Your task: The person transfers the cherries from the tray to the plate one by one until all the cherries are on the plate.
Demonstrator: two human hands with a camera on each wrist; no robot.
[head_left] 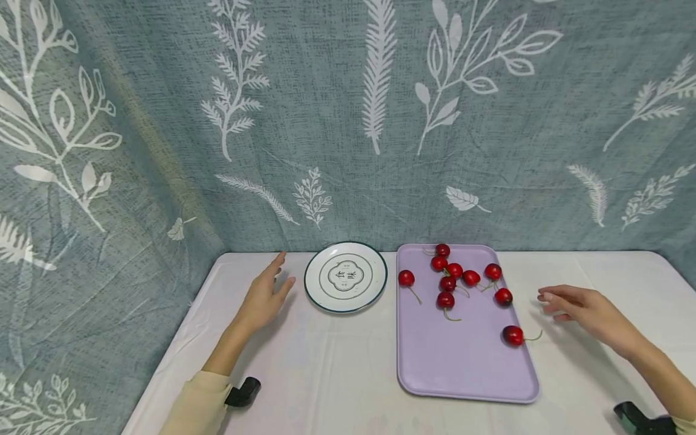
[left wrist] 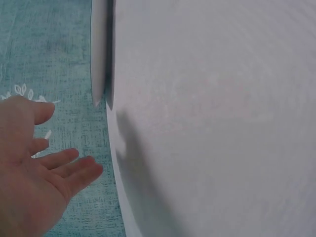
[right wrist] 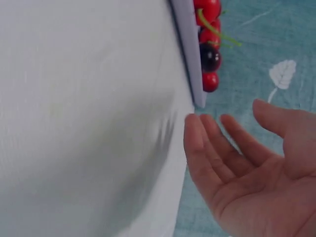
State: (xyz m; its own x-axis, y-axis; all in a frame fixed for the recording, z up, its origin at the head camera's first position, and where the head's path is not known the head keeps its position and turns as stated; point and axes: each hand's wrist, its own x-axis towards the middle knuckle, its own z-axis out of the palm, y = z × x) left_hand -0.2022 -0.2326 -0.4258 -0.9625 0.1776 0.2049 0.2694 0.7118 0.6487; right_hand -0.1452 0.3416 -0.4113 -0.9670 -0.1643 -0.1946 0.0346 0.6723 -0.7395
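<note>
Over the white table my left hand (head_left: 262,302) hovers just left of a round white plate (head_left: 315,290) with a dark rim and printed centre. Its fingers are extended and hold nothing; the left wrist view shows the bare palm (left wrist: 39,192) too. My right hand (head_left: 589,314) is held to the right of a lilac tray (head_left: 457,368), fingers slightly bent, with nothing in them. Several red cherries (head_left: 446,300) with green stems lie on the tray, mostly in its far half. One cherry (head_left: 513,336) sits at the tray's right edge, its stem pointing toward my right hand.
A white cloth (head_left: 348,374) covers the table. Behind it and on the left hangs a blue-green curtain (head_left: 326,121) with white leaf prints. The plate stands left of the tray, with a narrow gap between them. Black wrist cameras (head_left: 244,391) are strapped to both forearms.
</note>
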